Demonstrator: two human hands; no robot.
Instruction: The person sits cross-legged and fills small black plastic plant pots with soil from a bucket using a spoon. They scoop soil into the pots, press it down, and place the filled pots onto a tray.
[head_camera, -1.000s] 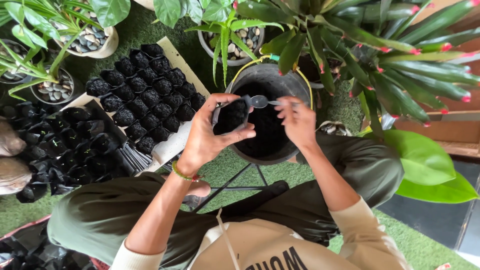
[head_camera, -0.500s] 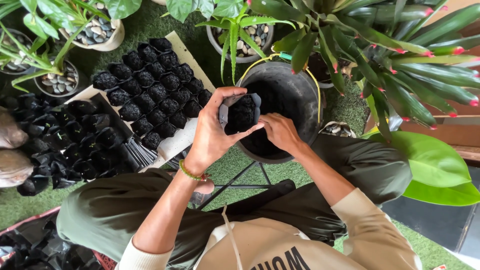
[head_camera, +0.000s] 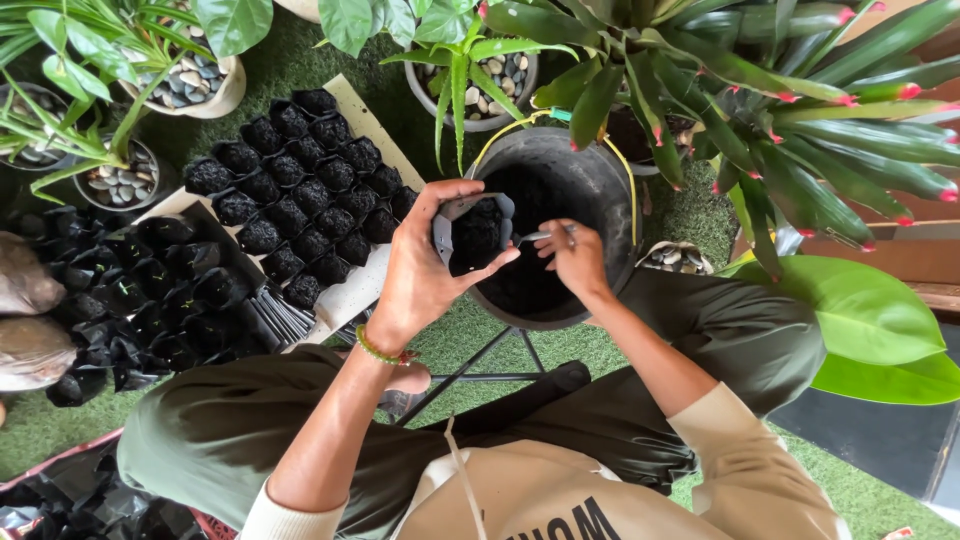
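Note:
My left hand (head_camera: 425, 270) grips a small black nursery bag (head_camera: 474, 234) filled with dark soil, holding it over the near rim of a big black bucket (head_camera: 590, 185) of soil. My right hand (head_camera: 575, 258) pinches a small metal spoon (head_camera: 535, 237) by its handle, its bowl pointing left at the mouth of the bag. Both hands hover above the bucket, close together. A green bead bracelet sits on my left wrist.
A white tray (head_camera: 355, 290) of several soil-filled black bags lies to the left, with empty black bags (head_camera: 140, 300) beside it. Potted plants (head_camera: 185, 85) with pebbles stand at the back. Large green leaves (head_camera: 860, 320) spread right. A black stand (head_camera: 480, 365) lies under the bucket on green turf.
My right hand dropped from the bag's top into the bucket side, with the spoon now pointing at the bag. The left hand with the bag stayed nearly in place.

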